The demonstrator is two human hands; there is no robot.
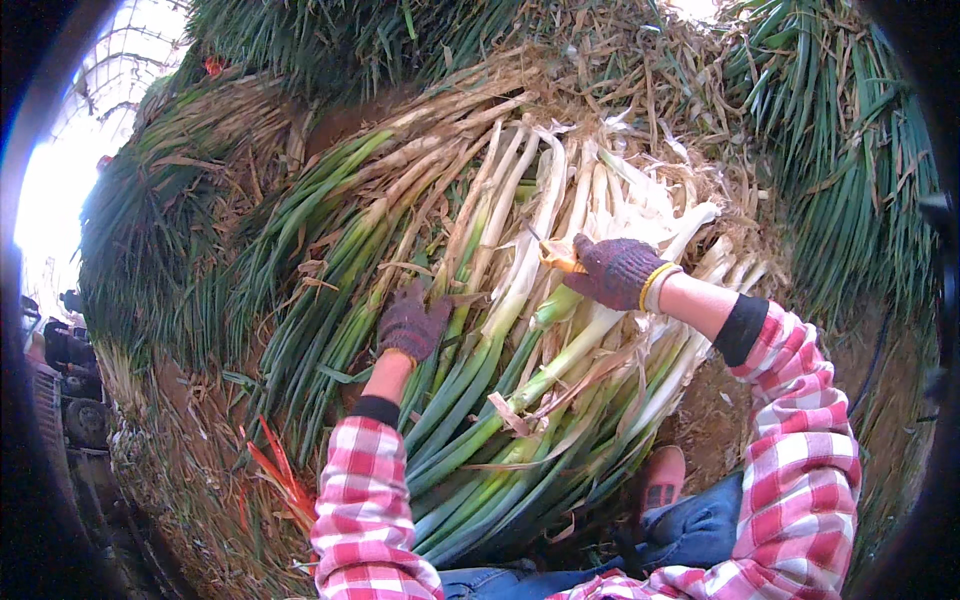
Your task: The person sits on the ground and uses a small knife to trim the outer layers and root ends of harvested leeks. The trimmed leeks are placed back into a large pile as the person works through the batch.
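Note:
A wide heap of long green onions (pixel 515 290) lies before me, white root ends to the upper right and green leaves toward me. My left hand (pixel 413 322), in a dark knitted glove, rests on the stalks at the heap's left side. Its fingers are apart and reach in among the leaves; their tips are partly hidden. In my right hand (pixel 618 272), gloved alike with a yellow cuff edge, is a small knife (pixel 562 256) with an orange-yellow handle. Its thin blade points up and left over the white stems. A thick cut-looking green stalk (pixel 557 306) lies just below this hand.
More piled green onions stand at the left (pixel 150 230), the back and the right (pixel 850 170). Dry roots and husks (pixel 690 80) cover the far side. Red-orange strips (pixel 282 475) lie at the lower left. My shoe (pixel 662 478) is close to the heap's near right edge.

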